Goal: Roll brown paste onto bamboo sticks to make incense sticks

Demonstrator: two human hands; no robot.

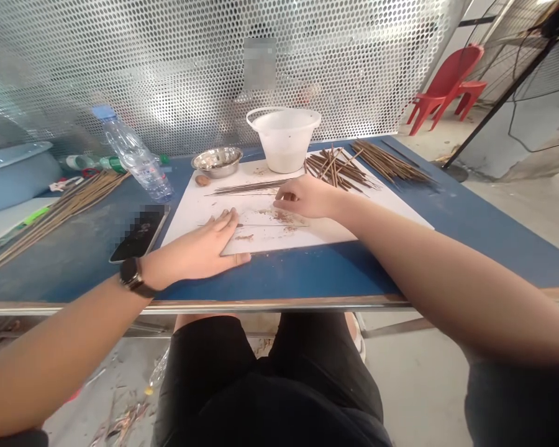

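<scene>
My left hand (pixel 209 245) lies flat with its fingers stretched over the white board (pixel 186 217) and its thumb over the blue table edge. A thin stick (pixel 270 225) runs across the board at its fingertips. Over the middle of the board, my right hand (pixel 302 197) is curled, fingertips pressed together; what they hold, if anything, is too small to tell. Brown crumbs (pixel 284 217) are scattered below it. Thin dark sticks (pixel 242 187) lie behind, between the two hands. A brown lump (pixel 202 180) rests at the board's back left.
Behind stand a metal bowl (pixel 217 162) and a white bucket (pixel 286 139). Brown stick bundles (pixel 391 161) lie at right, longer sticks (pixel 65 211) at left. A bottle (pixel 137 155), a phone (pixel 142 233) and a blue basin (pixel 18 177) are left. A perforated metal panel (pixel 168 74) stands behind.
</scene>
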